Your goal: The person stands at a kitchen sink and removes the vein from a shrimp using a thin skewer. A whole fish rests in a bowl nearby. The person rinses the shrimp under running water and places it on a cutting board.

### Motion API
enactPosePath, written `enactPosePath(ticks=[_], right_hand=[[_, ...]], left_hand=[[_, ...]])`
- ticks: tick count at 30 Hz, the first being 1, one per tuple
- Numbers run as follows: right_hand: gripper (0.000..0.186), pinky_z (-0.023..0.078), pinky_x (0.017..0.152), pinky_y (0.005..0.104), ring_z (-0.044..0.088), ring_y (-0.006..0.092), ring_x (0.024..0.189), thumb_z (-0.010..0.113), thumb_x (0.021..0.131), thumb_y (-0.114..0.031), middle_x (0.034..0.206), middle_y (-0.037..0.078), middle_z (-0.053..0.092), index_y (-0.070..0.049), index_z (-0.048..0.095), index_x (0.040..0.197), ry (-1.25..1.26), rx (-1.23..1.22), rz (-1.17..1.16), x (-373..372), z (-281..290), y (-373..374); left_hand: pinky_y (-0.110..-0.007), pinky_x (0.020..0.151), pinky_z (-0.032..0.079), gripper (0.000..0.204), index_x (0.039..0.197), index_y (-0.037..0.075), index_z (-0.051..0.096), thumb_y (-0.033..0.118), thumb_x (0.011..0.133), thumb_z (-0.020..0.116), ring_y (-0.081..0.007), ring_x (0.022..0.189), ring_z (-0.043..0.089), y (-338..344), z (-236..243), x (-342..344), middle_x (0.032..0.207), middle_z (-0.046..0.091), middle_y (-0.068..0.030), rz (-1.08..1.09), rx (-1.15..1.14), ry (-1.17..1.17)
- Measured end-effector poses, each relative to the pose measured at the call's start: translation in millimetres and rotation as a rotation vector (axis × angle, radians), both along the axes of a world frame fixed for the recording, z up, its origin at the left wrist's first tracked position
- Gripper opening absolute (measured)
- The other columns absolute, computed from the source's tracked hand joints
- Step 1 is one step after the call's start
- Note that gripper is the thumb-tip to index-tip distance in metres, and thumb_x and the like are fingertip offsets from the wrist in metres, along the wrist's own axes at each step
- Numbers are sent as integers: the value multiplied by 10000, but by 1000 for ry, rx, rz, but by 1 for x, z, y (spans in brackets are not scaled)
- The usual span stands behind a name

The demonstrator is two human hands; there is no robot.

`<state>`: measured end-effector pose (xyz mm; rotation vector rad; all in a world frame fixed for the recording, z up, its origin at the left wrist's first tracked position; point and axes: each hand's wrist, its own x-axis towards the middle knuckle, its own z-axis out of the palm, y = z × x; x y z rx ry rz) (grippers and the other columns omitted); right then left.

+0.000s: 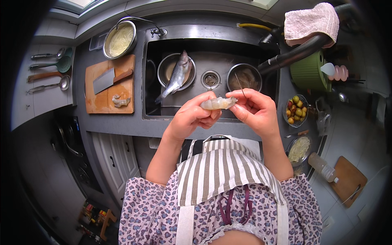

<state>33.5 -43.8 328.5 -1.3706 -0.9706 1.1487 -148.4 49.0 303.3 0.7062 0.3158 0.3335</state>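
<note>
Over the sink's front edge, a peeled-looking grey shrimp [218, 103] is held between my two hands. My left hand [192, 116] is closed around one end, with its fingers curled under. The fingertips of my right hand [257, 110] pinch the other end. A thin dark strand [239, 81] sticks up from the right fingers; I cannot tell whether it is a feeler or a pick. Beyond my right hand, a metal bowl [232, 70] in the sink contains greyish pieces under liquid. Past my left hand, a whole silver fish [179, 75] lies across another metal bowl [161, 65].
The sink [143, 98] has a round drain [210, 79]. At left, a wooden board [96, 108] bears a cleaver [104, 81] and shrimp [121, 101]. A bowl of pale shreds [121, 42] stands behind it. A towel [312, 22] drapes a black pipe [296, 53]; fruit [297, 110] sits right.
</note>
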Motion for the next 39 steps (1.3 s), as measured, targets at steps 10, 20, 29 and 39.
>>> enactPosePath(ticks=[10, 20, 29, 39], right_hand=[[121, 439, 581, 177, 566, 26, 675, 692, 847, -56, 782, 12, 635, 28, 695, 934, -64, 26, -31, 6, 13, -2], [110, 373, 546, 162, 510, 10, 647, 664, 857, -34, 763, -12, 624, 20, 706, 943, -6, 61, -77, 13, 9, -7], [375, 319, 542, 173, 396, 10, 600, 596, 879, -98, 703, -55, 504, 26, 607, 1232, 332, -28, 12, 20, 6, -8], [197, 262, 486, 177, 318, -11, 526, 731, 776, -96, 559, -90, 360, -52, 543, 816, -135, -182, -51, 9, -22, -2]], left_hand=[[-265, 406, 202, 149, 752, 65, 400, 180, 789, 488, -110, 480, 259, 5, -8, -1, 545, 336, -19, 98, -192, -184], [-249, 405, 202, 140, 790, 57, 440, 187, 806, 489, -96, 493, 269, 6, -14, -7, 565, 342, -5, 118, -134, -148], [-236, 417, 206, 134, 847, 52, 469, 179, 814, 498, -85, 515, 277, 7, -10, -17, 598, 340, 8, 163, -101, -47], [-210, 553, 314, 500, 1213, -32, 484, 163, 754, 506, -75, 668, 400, 3, -2, -23, 832, 523, -51, 125, 11, 51]])
